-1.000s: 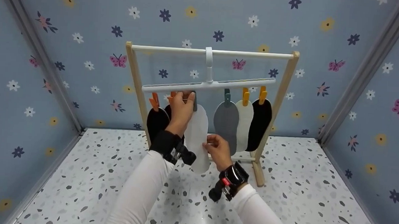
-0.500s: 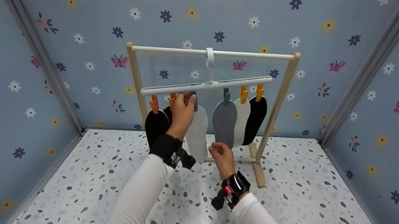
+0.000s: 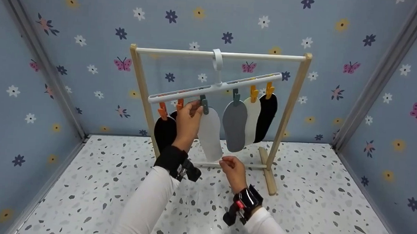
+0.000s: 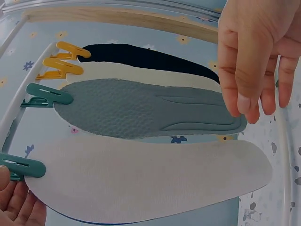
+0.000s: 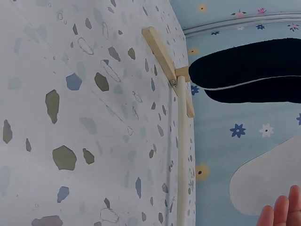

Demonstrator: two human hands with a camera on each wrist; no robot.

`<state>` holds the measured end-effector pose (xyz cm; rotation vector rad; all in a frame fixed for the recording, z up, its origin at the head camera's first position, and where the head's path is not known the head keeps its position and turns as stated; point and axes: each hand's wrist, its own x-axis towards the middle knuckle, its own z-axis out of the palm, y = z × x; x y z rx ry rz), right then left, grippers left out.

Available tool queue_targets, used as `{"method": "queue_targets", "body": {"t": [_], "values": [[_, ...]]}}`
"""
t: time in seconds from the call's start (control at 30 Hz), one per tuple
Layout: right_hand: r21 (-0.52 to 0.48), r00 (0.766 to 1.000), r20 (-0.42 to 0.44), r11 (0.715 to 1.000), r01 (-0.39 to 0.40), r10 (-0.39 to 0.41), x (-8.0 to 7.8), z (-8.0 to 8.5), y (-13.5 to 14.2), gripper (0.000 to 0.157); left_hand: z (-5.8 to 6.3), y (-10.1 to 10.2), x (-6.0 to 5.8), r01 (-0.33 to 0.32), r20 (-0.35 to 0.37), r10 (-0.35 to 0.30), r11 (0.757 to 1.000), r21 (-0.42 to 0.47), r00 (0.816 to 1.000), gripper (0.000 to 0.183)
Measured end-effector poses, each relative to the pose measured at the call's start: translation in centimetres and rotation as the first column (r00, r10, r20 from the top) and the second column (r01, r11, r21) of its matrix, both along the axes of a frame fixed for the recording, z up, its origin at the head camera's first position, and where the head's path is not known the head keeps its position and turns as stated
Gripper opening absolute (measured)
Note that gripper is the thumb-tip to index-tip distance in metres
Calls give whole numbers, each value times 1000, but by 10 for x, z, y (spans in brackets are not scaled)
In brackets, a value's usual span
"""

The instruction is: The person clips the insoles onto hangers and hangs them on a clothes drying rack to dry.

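In the head view my left hand (image 3: 188, 121) is beside the green clothespin (image 3: 204, 104) that grips the top of a whitish insole (image 3: 210, 135). The left wrist view shows the left thumb close to that clothespin, with loose fingers partly behind the insole's edge. My right hand (image 3: 235, 172) is just below and right of the insole's lower end, its fingers loosely bent around nothing. A grey insole (image 3: 234, 127), a cream insole (image 3: 253, 119) and a black insole (image 3: 267, 116) hang to the right. Another black insole (image 3: 165, 132) hangs at the far left, in an orange clothespin (image 3: 162, 111).
The white hanger (image 3: 219, 87) tilts down at its left and hooks over the rail (image 3: 261, 57) of a wooden-sided rack (image 3: 291, 107). Yellow clothespins (image 3: 254, 94) are on its right side. Beneath lies a speckled surface (image 3: 100, 197); flower-patterned panels (image 3: 213, 21) stand around.
My right hand has left the whitish insole's edge and moved down and slightly right. The left hand has eased away from the green clothespin, now more visible. The hanger has tilted further down at its left.
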<state>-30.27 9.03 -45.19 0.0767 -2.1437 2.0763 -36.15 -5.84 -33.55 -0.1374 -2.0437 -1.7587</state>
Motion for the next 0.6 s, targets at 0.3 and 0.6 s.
{"method": "queue_targets", "body": {"t": [0.3, 0.6], "values": [[-52, 999, 39, 999, -13, 15, -15, -41, 8, 23, -28, -17, 2, -121, -73, 123, 992, 37, 990, 25], [37, 1000, 29, 999, -7, 6, -11, -46, 22, 23, -50, -29, 12, -136, -70, 137, 991, 18, 988, 28]]}}
